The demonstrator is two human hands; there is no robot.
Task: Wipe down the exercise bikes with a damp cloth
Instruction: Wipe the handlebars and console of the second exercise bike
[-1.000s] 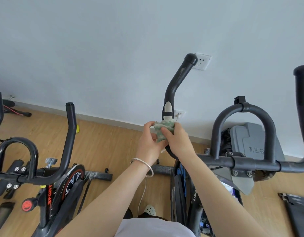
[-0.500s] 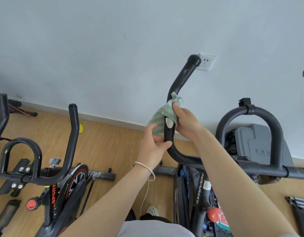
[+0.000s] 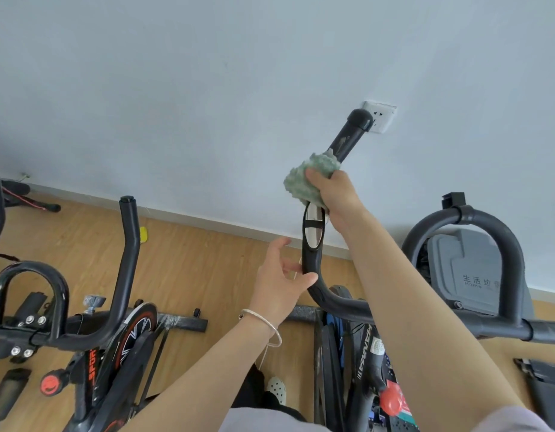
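Pale blue-grey wall (image 3: pixel 207 88) over a light wood-plank floor (image 3: pixel 207 260), bikes parked w/ bars toward the wall. At centre the right hand (image 3: pixel 335 198) grips the bunched pale-green knobbly cloth (image 3: pixel 307 179), fingers curled so it wraps round the black upswept handlebar horn (image 3: pixel 347 141) of the nearer black exercise bike (image 3: pixel 368 341), just above the silver oval sensor plate (image 3: pixel 313 229). Wrapping prob. lets one stroke clean all sides. The left hand (image 3: pixel 279 279) is open, fingers loose, holding nothing, thumb against the bar's lower bend, likely to steady it vs. the rubbing. A thin white bangle (image 3: pixel 263 322) sits on that wrist. The horn tip is bare, in front of a white wall socket (image 3: pixel 383 120). Right of the arm: a grey plastic console (image 3: pixel 475 269). Left, well apart: a second black bike (image 3: pixel 128 244), no hand on it.
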